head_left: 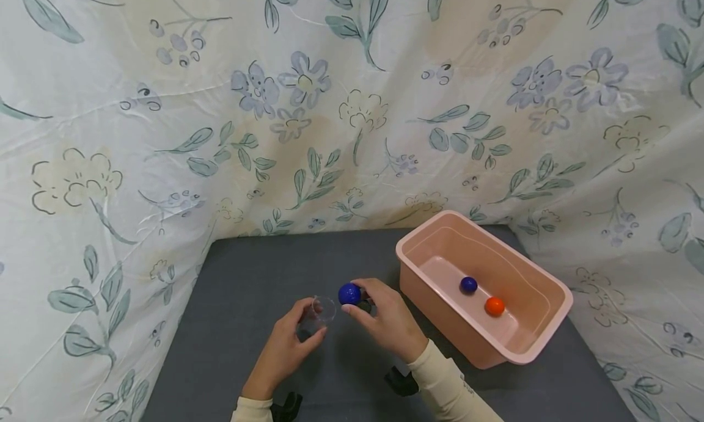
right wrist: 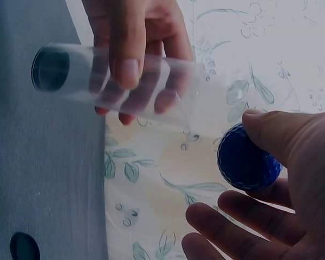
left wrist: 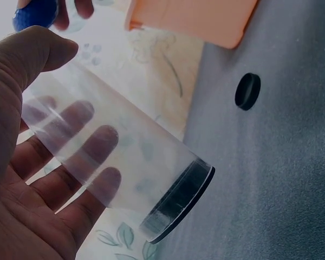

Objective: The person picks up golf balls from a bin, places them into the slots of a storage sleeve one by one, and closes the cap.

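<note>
My left hand [head_left: 287, 344] grips a clear plastic tube [left wrist: 124, 135] around its side. A black cap [left wrist: 179, 201] closes the tube's lower end, and the upper end is uncovered. Between thumb and fingers, my right hand [head_left: 388, 317] pinches a dimpled blue golf ball [right wrist: 248, 158]. In the head view the golf ball is just right of the tube's open rim, apart from it. A loose black cap [left wrist: 248, 91] lies on the table, partly hidden behind the right hand's fingers in the head view.
A pink tub [head_left: 454, 330] stands at the right on the dark grey table [head_left: 247, 269]. Inside it lie a blue ball [head_left: 469, 285] and an orange ball [head_left: 494, 306]. Floral cloth [head_left: 308, 184] hangs behind and along both sides of the table.
</note>
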`<state>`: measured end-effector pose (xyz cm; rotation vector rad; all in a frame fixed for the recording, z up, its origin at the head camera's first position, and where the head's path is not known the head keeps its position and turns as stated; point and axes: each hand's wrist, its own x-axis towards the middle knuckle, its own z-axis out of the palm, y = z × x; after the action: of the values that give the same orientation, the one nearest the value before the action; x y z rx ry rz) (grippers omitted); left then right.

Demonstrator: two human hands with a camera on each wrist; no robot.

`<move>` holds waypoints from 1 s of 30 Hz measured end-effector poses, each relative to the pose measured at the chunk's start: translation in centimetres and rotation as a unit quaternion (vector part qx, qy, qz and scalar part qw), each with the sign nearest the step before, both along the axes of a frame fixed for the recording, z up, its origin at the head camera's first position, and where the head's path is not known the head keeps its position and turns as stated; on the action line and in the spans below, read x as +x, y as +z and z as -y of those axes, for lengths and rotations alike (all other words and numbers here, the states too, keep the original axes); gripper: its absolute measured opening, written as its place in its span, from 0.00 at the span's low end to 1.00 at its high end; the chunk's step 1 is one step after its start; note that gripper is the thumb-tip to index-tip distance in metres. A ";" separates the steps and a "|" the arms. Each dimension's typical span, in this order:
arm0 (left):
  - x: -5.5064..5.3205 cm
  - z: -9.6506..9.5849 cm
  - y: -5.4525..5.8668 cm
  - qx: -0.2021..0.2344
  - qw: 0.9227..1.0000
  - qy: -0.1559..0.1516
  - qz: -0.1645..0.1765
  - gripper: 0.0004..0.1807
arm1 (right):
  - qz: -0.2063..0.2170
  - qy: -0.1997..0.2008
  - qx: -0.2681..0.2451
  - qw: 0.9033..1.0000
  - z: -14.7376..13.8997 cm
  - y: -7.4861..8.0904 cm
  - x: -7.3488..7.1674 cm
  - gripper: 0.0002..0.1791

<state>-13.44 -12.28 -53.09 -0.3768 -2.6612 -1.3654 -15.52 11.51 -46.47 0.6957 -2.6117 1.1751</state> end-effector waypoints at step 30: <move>0.1 0.1 0.0 0.012 0.998 -0.041 -0.046 0.28 | 0.020 0.045 -0.016 0.999 2.6 -0.4 0.9 0.24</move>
<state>-13.29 -12.41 -53.06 -0.5373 -2.5792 -1.3672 -14.59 8.94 -46.89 0.8001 -2.6121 1.2672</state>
